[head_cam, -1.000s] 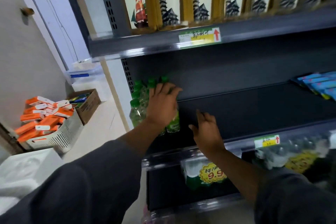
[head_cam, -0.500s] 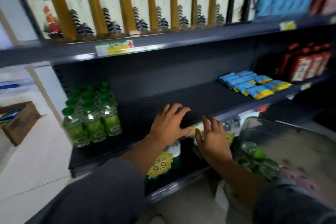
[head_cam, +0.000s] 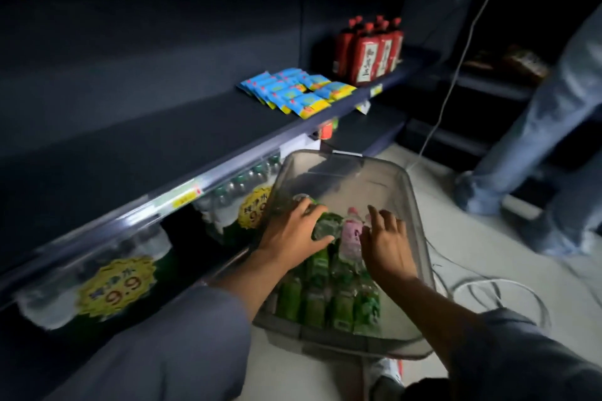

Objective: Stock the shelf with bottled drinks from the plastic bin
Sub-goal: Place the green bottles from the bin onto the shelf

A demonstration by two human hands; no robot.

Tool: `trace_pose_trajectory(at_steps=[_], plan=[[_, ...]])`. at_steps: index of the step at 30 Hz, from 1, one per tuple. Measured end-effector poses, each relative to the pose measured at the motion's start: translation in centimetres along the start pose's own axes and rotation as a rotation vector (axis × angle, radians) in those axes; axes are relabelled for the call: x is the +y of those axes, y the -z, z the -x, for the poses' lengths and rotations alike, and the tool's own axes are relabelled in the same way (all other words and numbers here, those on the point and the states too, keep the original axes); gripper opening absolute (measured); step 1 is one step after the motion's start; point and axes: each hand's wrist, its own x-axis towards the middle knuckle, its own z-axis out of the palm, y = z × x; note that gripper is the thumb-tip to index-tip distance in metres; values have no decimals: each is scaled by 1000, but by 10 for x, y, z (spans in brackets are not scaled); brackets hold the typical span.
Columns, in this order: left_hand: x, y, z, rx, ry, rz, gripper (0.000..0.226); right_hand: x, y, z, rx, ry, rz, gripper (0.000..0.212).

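Dim, motion-blurred view — glare along the shelf edge (head_cam: pixel 182 192), wide-angle bowing.

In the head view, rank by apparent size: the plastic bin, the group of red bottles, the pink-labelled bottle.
1. Plastic bin, by far the largest.
2. Group of red bottles on the shelf; it sits farther from the camera, so it looks smaller than it is.
3. Pink-labelled bottle in the bin, smallest.

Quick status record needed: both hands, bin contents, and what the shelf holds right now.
left hand: grips a green bottle in the bin
right hand: fingers spread, reaching onto a pink-labelled bottle; grasp unclear
plastic bin: on the floor, near half filled with green bottles lying down, far half bare
shelf: blue snack packets and red bottles at right, the rest unstocked
motion blur: moderate
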Motion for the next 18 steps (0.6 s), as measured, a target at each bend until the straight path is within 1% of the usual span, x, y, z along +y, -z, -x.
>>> trace_pose_trajectory(at_steps=[2,6,8,11,14,16,18], plan=[[7,-14,-9,-38,21,33,58,-2,-8,-4,-43,-29,-16,53],[7,-39,-13,-47,75,-7,58,-5,-26,-4,-115,-68,-49,57],[2,-50,-11,-80,120,2,57,-5,-33,-2,-160,-74,-40,60],[-7,-67,-6,-131,206,14,59,-6,-43,3,-272,-113,-34,56],[-10,-85,-1,-271,320,2,55,0,-66,7,-395,-150,-10,58],[-12,-100,3,-387,351,-11,50,5,-83,10,-513,-163,22,59],[-15,-113,2,-441,348,-30,48,8,-94,11,-634,-211,8,61]])
